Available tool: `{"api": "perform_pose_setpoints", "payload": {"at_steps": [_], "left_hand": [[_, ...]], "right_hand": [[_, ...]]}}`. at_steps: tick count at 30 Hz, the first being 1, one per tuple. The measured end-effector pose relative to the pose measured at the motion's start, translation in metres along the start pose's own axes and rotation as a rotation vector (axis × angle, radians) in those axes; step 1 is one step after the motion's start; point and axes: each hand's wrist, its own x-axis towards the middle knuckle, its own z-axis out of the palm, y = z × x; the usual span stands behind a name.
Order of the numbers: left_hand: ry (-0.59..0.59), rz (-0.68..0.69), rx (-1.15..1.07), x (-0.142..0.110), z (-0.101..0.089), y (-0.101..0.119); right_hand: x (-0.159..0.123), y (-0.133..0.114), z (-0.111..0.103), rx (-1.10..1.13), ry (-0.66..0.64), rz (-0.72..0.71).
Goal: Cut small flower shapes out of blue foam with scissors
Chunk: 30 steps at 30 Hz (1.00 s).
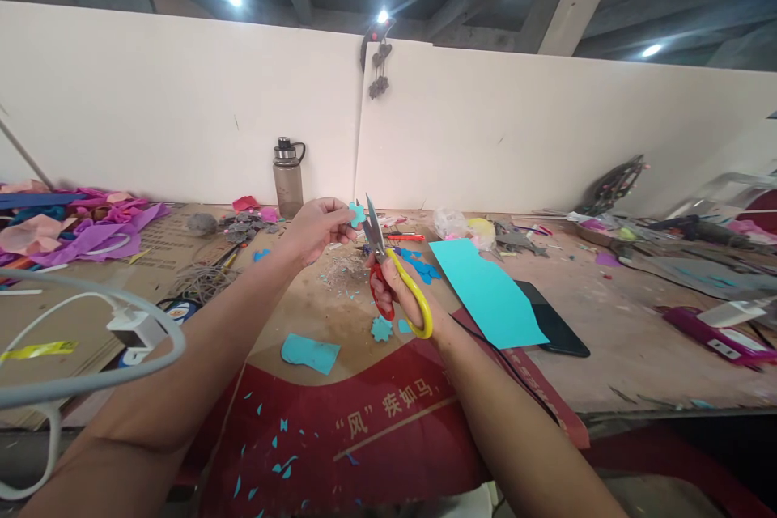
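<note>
My left hand [323, 228] pinches a small turquoise flower-shaped cutout [356, 215] between thumb and fingers. In my right hand [394, 291] is a pair of scissors [414, 291] with one yellow and one red handle. The blades point up and stand apart, close beside the cutout's right edge; whether they touch it I cannot tell. Below my right hand lie more turquoise flower cutouts [381, 329], seemingly stacked. A turquoise scrap [311, 353] rests nearer to me. To the right, a large turquoise sheet [486, 291] partly covers a dark flat device [558, 324].
A water bottle [288, 182] stands against the white partition [182, 97]. Blue cutouts [422, 267] lie behind the scissors. Purple and pink material [91, 231] is piled at left, near a white charger [137, 332] and cable. Turquoise snippets [282, 465] dot the red printed sheet [388, 453].
</note>
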Motion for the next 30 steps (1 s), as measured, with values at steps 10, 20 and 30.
{"api": "perform_pose_setpoints", "payload": {"at_steps": [10,20,30], "left_hand": [[0.005,0.036,0.059,0.004,-0.003,-0.006],[-0.006,0.064,0.105,0.004,-0.003,-0.008],[-0.011,0.068,0.128,0.004,-0.004,-0.010]], "right_hand": [[-0.001,0.001,0.002,-0.031,-0.016,-0.006],[-0.001,0.002,0.002,-0.029,-0.005,0.005],[-0.003,-0.001,0.004,-0.020,0.013,0.020]]}}
